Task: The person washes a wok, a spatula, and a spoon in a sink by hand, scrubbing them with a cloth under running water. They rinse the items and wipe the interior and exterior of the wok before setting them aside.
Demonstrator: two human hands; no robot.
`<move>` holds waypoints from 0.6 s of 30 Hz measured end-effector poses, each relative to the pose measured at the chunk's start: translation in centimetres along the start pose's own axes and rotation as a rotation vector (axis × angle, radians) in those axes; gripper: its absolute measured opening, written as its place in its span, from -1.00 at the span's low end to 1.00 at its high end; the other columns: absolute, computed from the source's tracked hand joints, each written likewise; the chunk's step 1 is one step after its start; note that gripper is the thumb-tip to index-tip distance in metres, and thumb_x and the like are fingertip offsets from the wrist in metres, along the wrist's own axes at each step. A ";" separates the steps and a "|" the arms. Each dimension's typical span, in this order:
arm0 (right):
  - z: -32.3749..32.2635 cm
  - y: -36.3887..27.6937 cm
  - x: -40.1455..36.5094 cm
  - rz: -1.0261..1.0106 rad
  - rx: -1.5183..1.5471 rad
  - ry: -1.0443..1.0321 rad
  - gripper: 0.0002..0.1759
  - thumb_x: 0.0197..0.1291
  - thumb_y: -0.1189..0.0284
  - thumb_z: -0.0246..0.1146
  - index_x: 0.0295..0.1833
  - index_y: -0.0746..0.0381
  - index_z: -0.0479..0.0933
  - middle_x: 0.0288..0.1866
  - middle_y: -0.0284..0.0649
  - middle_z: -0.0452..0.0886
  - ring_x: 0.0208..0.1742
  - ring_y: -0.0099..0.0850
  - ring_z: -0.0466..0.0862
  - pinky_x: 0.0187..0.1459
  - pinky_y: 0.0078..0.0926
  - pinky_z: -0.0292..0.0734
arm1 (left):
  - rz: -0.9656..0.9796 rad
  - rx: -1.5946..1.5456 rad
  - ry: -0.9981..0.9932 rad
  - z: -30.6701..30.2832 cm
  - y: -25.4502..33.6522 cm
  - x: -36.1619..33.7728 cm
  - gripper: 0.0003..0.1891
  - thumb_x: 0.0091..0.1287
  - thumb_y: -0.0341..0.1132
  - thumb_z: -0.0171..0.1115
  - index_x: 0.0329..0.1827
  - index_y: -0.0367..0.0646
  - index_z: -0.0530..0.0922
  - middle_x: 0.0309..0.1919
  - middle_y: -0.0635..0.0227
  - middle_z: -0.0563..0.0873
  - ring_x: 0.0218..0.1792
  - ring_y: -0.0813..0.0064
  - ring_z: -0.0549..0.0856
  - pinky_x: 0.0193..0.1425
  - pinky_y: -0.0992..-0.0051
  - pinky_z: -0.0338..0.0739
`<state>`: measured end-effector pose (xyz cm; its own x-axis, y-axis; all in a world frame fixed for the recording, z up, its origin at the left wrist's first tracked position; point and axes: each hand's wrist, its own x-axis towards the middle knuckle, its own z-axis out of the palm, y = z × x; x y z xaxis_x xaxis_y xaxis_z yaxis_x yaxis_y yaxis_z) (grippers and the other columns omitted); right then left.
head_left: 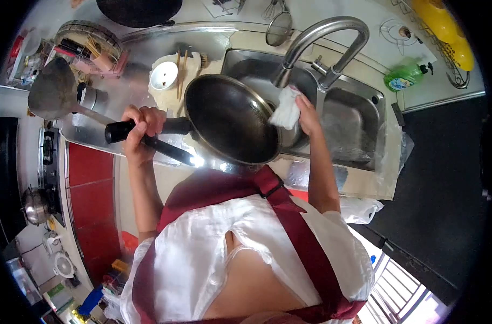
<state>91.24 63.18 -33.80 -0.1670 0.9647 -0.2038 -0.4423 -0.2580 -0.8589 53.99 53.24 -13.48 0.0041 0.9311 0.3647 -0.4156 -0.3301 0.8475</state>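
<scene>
My left hand (139, 129) is closed round the black handle of a dark frying pan (229, 119), which is tilted over the counter edge and the front of the sink. A long metal spatula (54, 92) crosses under the same hand, its black handle pointing toward my body; I cannot tell if my fingers hold it too. My right hand (309, 114) grips a crumpled white cloth (286, 109) right at the pan's right rim. Just above the cloth is the spout of the curved faucet (282, 75).
A double-basin steel sink (354, 121) lies behind and right of the pan. Left of it, a white bowl (164, 75) and chopsticks (182, 75) rest on a board. A green soap bottle (405, 78) stands at the right, a pink rack (108, 67) at the left.
</scene>
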 end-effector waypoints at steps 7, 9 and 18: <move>4.2 4.0 2.6 0.054 -0.337 -0.077 -0.62 0.31 0.30 0.05 0.15 0.26 0.44 -0.02 -0.25 0.57 -0.06 -0.48 0.54 0.01 -0.59 0.38 | 0.038 -0.027 0.049 -1.5 0.1 -1.6 -0.78 0.11 -0.27 0.18 -0.45 -0.03 0.27 -0.68 0.48 0.33 -0.54 0.49 0.35 -0.22 0.41 0.25; 4.5 7.5 4.3 0.019 -0.462 0.014 -0.61 0.30 0.28 0.05 0.16 0.25 0.43 0.01 -0.21 0.55 -0.05 -0.44 0.55 0.02 -0.54 0.39 | 0.042 -0.034 0.029 -2.0 0.1 -2.0 -0.79 0.12 -0.25 0.16 -0.45 -0.01 0.27 -0.67 0.50 0.34 -0.53 0.52 0.35 -0.21 0.42 0.23; 16.5 10.2 6.4 -0.178 -1.087 0.332 -0.56 0.20 0.40 0.05 0.21 0.20 0.29 0.13 -0.03 0.47 0.15 -0.04 0.44 0.13 -0.22 0.34 | 0.098 -0.103 0.012 -4.6 -0.2 -4.1 -0.76 0.09 -0.23 0.19 -0.46 -0.02 0.27 -0.69 0.49 0.35 -0.57 0.51 0.36 -0.27 0.42 0.24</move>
<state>71.17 65.87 -36.10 0.1329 0.9910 -0.0138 0.5848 -0.0896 -0.8062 49.86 50.21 -16.96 -0.0520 0.8970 0.4389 -0.5046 -0.4028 0.7636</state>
